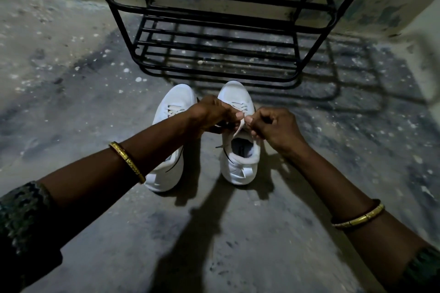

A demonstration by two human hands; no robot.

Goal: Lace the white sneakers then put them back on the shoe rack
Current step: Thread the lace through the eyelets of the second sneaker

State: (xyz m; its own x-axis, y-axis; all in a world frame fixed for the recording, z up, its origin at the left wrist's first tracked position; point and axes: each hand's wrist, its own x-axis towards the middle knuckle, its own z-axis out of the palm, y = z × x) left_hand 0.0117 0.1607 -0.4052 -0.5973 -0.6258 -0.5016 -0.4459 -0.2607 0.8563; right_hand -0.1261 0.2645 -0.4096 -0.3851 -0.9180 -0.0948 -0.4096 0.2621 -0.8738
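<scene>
Bare concrete floor (71, 78) was seen below stained walls. Two white sneakers (239, 164) were stood side by side on it, toes toward one black rack (221, 31), whose lower tiers were seen bare. One lace (238, 129) was pinched over the right sneaker by both hands, left (209, 115) and right (277, 127), fingers closed. Two gold bangles (127, 162) were worn, one per arm.

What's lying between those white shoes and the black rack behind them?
Nothing: in the head view, only a short strip of bare floor separates the white sneakers from the shoe rack.
</scene>
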